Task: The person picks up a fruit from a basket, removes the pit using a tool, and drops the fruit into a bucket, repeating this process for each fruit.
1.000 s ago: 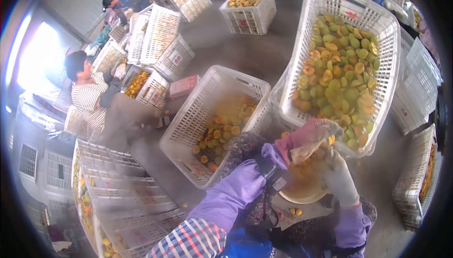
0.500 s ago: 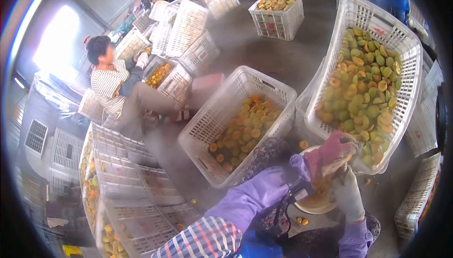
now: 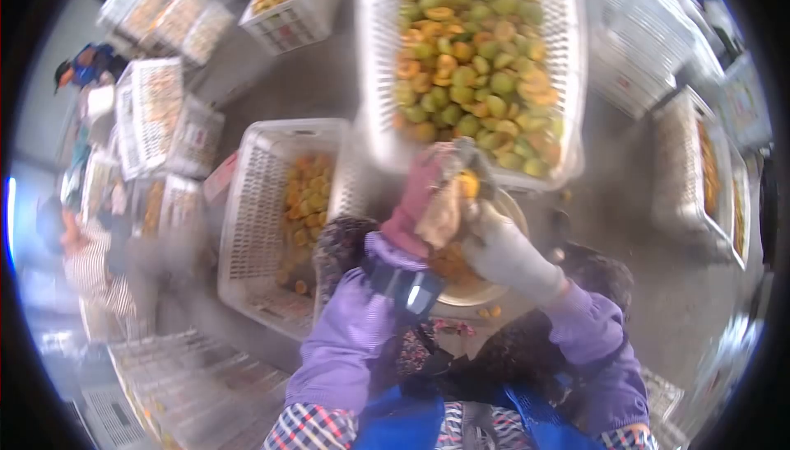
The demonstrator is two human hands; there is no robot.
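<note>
My left hand (image 3: 426, 203), in a pink glove with a worn tan palm, is closed around a yellow-orange apricot (image 3: 468, 184). Close against it is my right hand (image 3: 512, 254) in a whitish glove, fingers curled; what they grip is hidden and blurred. Both hands are over a pale round basin (image 3: 471, 296) between my knees, with orange bits inside. Just beyond them, a raised white crate (image 3: 377, 79) holds many green and orange apricot halves (image 3: 485, 63). To the left, a lower white crate (image 3: 255, 285) contains more halves (image 3: 306, 203).
A person in a striped top (image 3: 99, 277) sits at the left, blurred. Another person (image 3: 90, 67) is at the far left. White crates stand stacked at right (image 3: 683, 162), back left (image 3: 156, 112) and lower left (image 3: 197, 384). Some fruit pieces (image 3: 489, 312) lie beside the basin.
The view has swung right, so the crates appear farther left. My left hand has left the raised crate's near edge; both hands are now together with an apricot showing between them.
</note>
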